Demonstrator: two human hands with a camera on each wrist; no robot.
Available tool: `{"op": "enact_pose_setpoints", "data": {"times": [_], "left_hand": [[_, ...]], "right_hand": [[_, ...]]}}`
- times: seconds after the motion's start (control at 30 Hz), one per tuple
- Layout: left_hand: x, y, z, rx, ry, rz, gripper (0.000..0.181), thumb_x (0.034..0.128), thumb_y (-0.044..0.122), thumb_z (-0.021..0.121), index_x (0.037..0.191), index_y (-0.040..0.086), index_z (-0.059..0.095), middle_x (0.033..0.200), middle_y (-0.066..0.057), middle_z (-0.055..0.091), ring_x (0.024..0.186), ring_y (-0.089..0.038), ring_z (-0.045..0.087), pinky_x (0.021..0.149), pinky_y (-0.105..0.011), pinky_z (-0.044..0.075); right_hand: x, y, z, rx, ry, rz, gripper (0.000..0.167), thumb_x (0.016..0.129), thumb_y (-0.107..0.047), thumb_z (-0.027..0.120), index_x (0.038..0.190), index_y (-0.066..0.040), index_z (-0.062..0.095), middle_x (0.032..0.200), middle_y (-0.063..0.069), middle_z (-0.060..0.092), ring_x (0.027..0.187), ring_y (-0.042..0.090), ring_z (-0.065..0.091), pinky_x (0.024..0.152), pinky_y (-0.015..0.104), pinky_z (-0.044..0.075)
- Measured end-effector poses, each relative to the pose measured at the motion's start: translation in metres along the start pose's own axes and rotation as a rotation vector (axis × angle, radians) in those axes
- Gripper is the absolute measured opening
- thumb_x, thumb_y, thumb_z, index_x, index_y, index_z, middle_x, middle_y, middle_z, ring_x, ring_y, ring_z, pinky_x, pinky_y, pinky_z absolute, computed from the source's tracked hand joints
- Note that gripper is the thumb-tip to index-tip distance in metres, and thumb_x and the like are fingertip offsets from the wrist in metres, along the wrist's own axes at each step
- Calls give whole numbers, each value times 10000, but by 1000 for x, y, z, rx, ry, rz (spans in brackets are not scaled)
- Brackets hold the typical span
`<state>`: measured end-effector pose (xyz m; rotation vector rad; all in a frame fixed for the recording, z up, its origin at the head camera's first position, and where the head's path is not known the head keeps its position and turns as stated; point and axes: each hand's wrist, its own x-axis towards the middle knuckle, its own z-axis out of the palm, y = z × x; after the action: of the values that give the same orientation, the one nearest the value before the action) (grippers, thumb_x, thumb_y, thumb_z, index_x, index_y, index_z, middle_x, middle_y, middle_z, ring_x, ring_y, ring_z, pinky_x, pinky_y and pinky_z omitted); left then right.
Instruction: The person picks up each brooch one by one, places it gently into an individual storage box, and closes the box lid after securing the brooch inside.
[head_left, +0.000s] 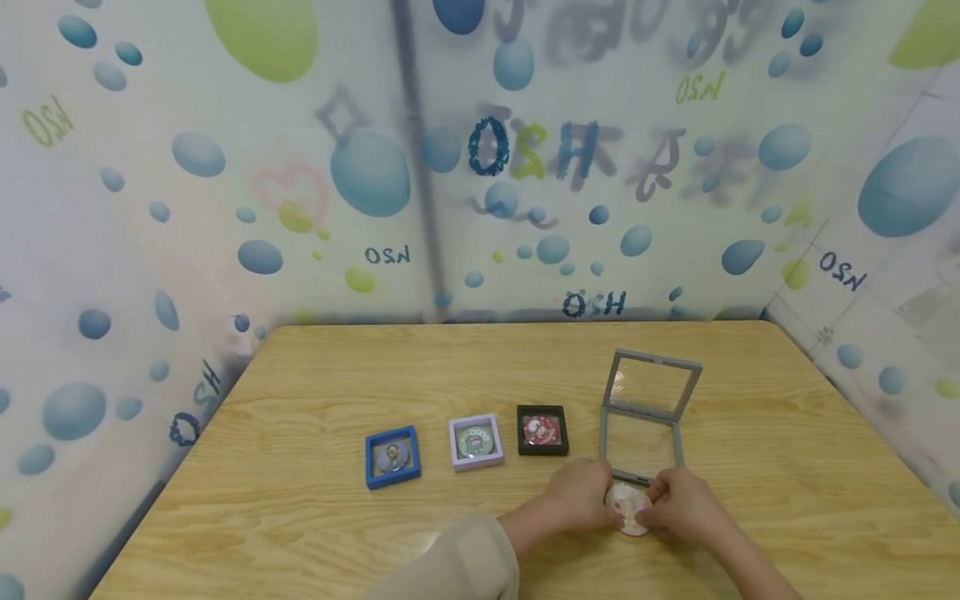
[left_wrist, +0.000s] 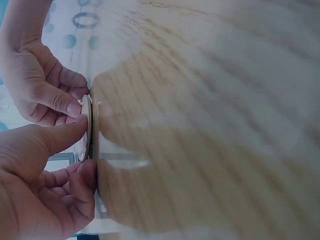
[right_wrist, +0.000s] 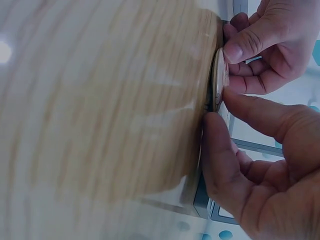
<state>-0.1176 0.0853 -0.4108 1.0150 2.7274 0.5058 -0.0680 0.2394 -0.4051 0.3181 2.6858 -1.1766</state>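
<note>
A round button badge (head_left: 632,510) with a pale and reddish print is held just above the table near its front right. My left hand (head_left: 581,496) pinches its left edge between thumb and fingers. On the opposite edge, my right hand (head_left: 686,504) grips it the same way. Seen edge-on in the left wrist view, the badge (left_wrist: 86,127) is thin and lies nearly flat to the wood. Just beyond both hands, a grey display frame (head_left: 640,412) stands opened on its hinge, its clear-windowed lid tilted up. Fingers cover parts of the badge's rim.
Left of the grey frame sit three small closed frames with round badges inside: a black frame (head_left: 543,451), a lilac frame (head_left: 479,465) and a blue frame (head_left: 393,478). The wooden table (head_left: 300,533) meets a patterned wall covering (head_left: 510,275) at the back.
</note>
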Motion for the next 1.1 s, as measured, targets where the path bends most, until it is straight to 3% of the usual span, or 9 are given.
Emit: {"op": "enact_pose_setpoints", "data": {"times": [0.17, 0.33, 0.6, 0.77, 0.87, 1.1], "left_hand": [[1, 2, 1, -19, -4, -15, 335, 638, 307, 796, 635, 142, 505, 569, 85, 437, 499, -51, 387, 430, -182, 309], [3, 2, 2, -76, -7, -26, 318, 645, 236, 794, 757, 131, 515, 612, 74, 484, 523, -48, 421, 457, -174, 334], [6, 2, -3, -163, 45, -8, 201, 778, 151, 684, 858, 132, 500, 644, 64, 499, 530, -47, 432, 472, -165, 348], [20, 1, -8, -199, 98, -1, 189, 793, 133, 659, 905, 114, 507, 654, 47, 514, 525, -51, 442, 458, -163, 354], [31, 0, -10, -246, 122, -29, 203, 783, 116, 656, 924, 113, 510, 631, 50, 502, 503, -50, 437, 432, -170, 349], [51, 1, -15, -323, 196, -71, 200, 783, 94, 658, 933, 98, 526, 590, 54, 472, 465, -50, 408, 401, -183, 314]], "right_hand": [[0, 1, 0, -3, 8, -2, 266, 630, 12, 750, 765, 24, 521, 618, 65, 516, 518, 159, 520, 477, 260, 458], [0, 3, 0, -9, 19, 1, 265, 643, -3, 746, 745, 13, 503, 613, 64, 524, 519, 159, 525, 486, 277, 454], [3, 5, -9, 2, 59, -32, 174, 730, -44, 699, 743, 15, 535, 566, 46, 540, 490, 148, 552, 470, 246, 438], [10, 0, -21, 82, 61, -44, 169, 772, -35, 668, 782, 61, 530, 604, 68, 566, 518, 152, 582, 482, 247, 476], [17, -4, -28, 153, 61, -35, 180, 794, -14, 639, 825, 104, 507, 659, 104, 584, 548, 164, 604, 516, 268, 509], [32, -6, -36, 154, 100, -33, 214, 814, -35, 619, 868, 130, 495, 698, 138, 595, 554, 177, 615, 511, 279, 508]]}}
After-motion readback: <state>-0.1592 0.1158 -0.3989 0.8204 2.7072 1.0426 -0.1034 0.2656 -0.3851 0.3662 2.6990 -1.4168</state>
